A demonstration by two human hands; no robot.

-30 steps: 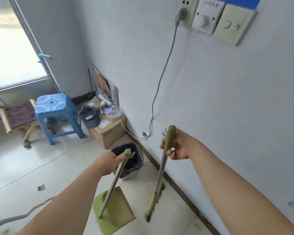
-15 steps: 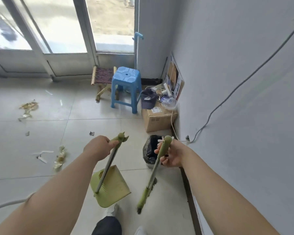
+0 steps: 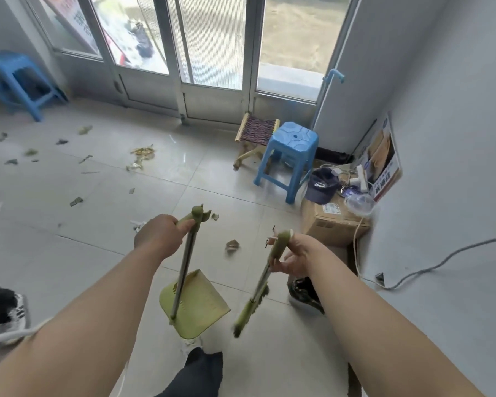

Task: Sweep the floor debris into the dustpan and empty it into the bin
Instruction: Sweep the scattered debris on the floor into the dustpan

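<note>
The floor (image 3: 69, 253) is glossy pale tile, throwing back window light. The dustpan (image 3: 201, 308) is matt green plastic on a bright metal shaft; the broom (image 3: 254, 305) matches. The blue stool (image 3: 294, 141) is smooth moulded plastic, the folding stool (image 3: 257, 130) wood with woven cloth, the box (image 3: 332, 222) plain brown cardboard.

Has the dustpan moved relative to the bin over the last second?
Yes. The dustpan was right beside the bin by the wall; it is now carried further left, away from the bin, toward the open floor.
</note>
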